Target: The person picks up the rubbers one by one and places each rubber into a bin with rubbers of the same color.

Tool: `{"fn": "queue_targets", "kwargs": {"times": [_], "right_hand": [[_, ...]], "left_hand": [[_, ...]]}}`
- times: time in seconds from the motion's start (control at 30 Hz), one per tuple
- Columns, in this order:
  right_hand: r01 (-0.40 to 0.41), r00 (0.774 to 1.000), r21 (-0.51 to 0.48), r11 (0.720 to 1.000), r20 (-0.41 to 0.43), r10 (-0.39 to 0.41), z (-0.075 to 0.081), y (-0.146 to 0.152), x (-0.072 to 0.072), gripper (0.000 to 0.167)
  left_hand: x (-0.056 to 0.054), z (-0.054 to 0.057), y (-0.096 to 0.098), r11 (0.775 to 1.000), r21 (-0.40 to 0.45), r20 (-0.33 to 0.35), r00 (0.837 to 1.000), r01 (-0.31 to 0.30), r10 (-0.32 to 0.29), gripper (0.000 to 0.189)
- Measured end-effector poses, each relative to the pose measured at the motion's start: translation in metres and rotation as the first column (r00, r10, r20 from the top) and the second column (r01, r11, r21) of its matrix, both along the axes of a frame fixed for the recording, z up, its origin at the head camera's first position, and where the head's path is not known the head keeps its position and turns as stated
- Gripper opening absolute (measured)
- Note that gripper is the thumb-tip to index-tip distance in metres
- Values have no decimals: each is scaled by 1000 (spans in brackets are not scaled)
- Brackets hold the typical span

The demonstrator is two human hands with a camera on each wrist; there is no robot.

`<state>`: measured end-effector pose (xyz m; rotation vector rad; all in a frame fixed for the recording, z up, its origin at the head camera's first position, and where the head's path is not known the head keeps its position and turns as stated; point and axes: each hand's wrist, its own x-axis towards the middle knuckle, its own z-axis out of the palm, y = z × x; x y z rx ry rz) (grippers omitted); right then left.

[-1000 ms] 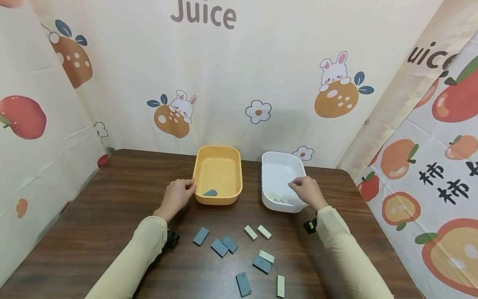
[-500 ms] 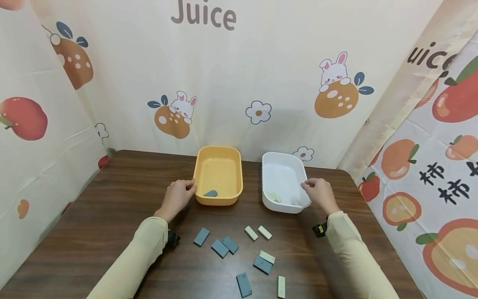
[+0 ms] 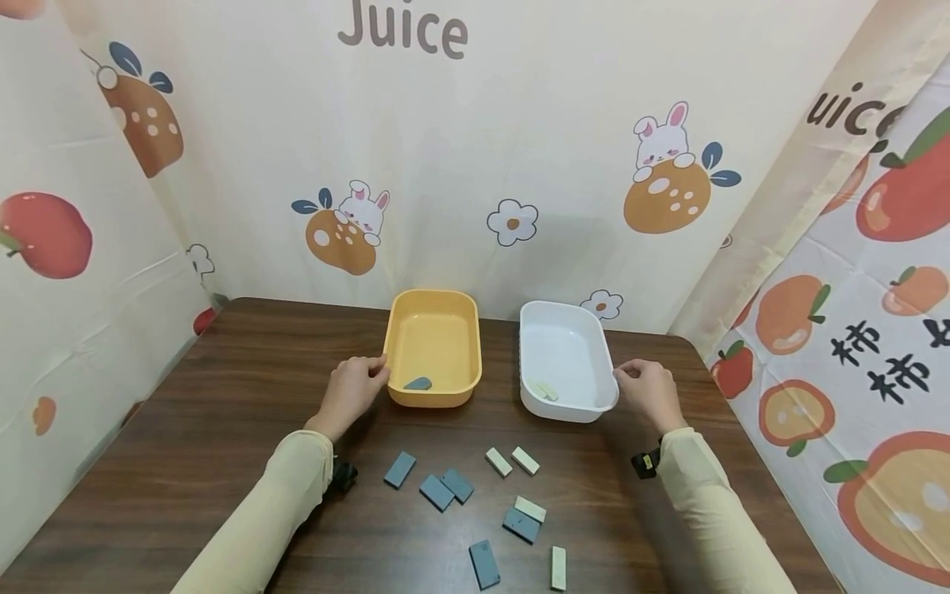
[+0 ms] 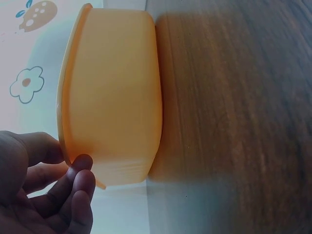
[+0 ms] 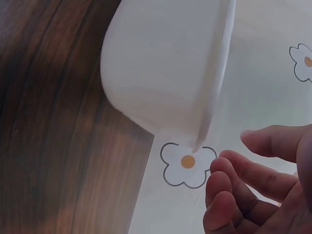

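Note:
My left hand [image 3: 350,394] pinches the left rim of a yellow plastic bin [image 4: 114,83] between thumb and fingers. Inside the bin, near its front, lies a blue-grey piece [image 3: 419,384]. Over on the right stands a white plastic bin [image 3: 567,342] with pale yellow-green pieces [image 3: 544,390] in its front left corner. Just outside that bin's right rim is my right hand [image 3: 651,394]. In the right wrist view its thumb and loosely bent fingers [image 5: 263,180] are apart, with nothing between them.
Several blue-grey blocks [image 3: 399,469] and several pale blocks [image 3: 558,568] lie scattered on the brown wooden table [image 3: 245,388] in front of the bins. One pale block [image 3: 530,509] touches a blue-grey block [image 3: 522,525]. A printed curtain [image 3: 445,165] hangs behind the bins.
My right hand has moved rightward, from over the inside of the white bin to just beyond its right rim. The left hand stays on the yellow bin.

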<state>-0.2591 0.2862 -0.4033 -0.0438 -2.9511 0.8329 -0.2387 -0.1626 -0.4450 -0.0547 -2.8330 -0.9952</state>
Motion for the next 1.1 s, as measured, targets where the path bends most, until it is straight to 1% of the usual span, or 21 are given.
{"fn": "queue_targets", "kwargs": {"times": [0.17, 0.3, 0.4, 0.57, 0.8, 0.93, 1.1], "right_hand": [[22, 999, 20, 1000, 30, -23, -4, 5, 0, 39], [34, 997, 13, 999, 74, -35, -7, 7, 1, 41], [39, 995, -5, 999, 92, -38, -12, 9, 1, 42], [29, 994, -12, 1000, 103, -27, -19, 11, 2, 44], [5, 996, -22, 1000, 84, -3, -27, 13, 1, 41], [3, 996, -29, 1000, 84, -1, -28, 13, 1, 43], [6, 994, -44, 999, 108, -1, -30, 12, 1, 42]], "left_hand": [[-1, 1, 0, 1000, 9, 15, 1000, -1, 1, 38], [-1, 2, 1, 1000, 2, 16, 1000, -2, 2, 38], [-1, 1, 1, 1000, -5, 12, 1000, -3, 3, 38], [-2, 0, 0, 1000, -4, 19, 1000, 1, -1, 38], [-1, 0, -1, 1000, -30, 13, 1000, 5, -5, 38], [-2, 1, -1, 1000, -28, 4, 1000, 8, -8, 38], [0, 0, -2, 1000, -19, 10, 1000, 8, -8, 38]]}}
